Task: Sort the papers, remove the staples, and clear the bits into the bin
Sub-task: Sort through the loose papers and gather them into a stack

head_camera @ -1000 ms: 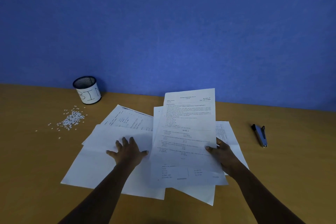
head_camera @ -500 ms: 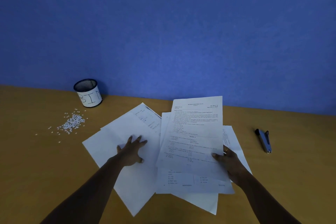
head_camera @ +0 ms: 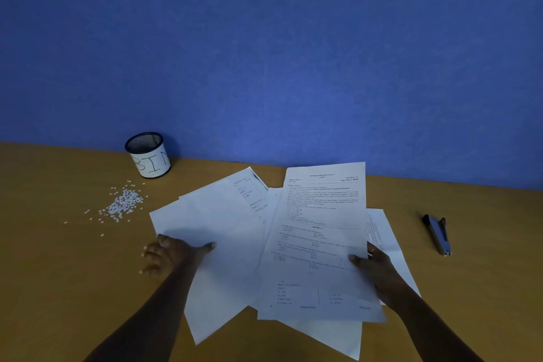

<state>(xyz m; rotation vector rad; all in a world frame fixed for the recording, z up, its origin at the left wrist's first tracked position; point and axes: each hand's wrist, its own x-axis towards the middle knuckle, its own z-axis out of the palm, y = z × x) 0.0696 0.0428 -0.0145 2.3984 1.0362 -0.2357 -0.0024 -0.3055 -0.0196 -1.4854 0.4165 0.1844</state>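
The likeliest trouble, as I judge it, is sitting at the left edge of the spread: the left hand is working at the near-left corner of a mostly blank sheet, and a careless pull on that corner could be dragging the sheets lying against it out of order, or fanning the pile of small white paper bits that is lying on the wooden table just left of the papers. Those bits are resting in front of the mesh cup marked BIN, which is standing upright against the blue wall, so a gust or sweep could be scattering them wider before they are cleared. The top printed exam sheet is also overhanging the sheets beneath it and could be slipping loose if the right hand is easing off. As for the grips, the left hand is closing loosely on the blank sheet's corner, thumb lying on top and fingers curling at its edge; how firmly is hard to tell through the blur. The right hand is pinching the exam sheet's right edge, thumb on the printed face and fingers hidden beneath. The blue staple tool is lying untouched, well apart to the right.
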